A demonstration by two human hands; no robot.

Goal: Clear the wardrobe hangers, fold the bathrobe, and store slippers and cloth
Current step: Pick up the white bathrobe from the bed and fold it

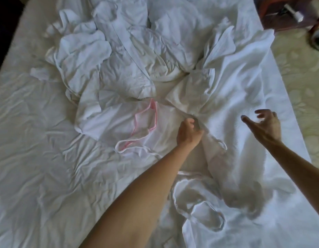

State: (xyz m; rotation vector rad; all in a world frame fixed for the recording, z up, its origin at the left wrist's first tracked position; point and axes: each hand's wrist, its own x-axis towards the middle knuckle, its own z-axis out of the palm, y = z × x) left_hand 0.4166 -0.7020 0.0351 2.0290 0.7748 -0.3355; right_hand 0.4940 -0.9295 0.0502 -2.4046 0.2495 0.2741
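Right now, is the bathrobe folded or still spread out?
Spread out, not folded: the bathrobe lies rumpled across the bed, left hand gripping one bunched part.

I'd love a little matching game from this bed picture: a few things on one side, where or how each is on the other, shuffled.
Things:
1. left hand
2. right hand
3. pink-edged mesh bag
4. wooden furniture

States or places:
A. on the floor in the top right corner
B. lying flat on the bed, left of both hands
C. fingers spread, holding nothing
D. gripping a bunched fold of the white bathrobe

Pairs: 1-D, 2-C, 3-B, 4-A
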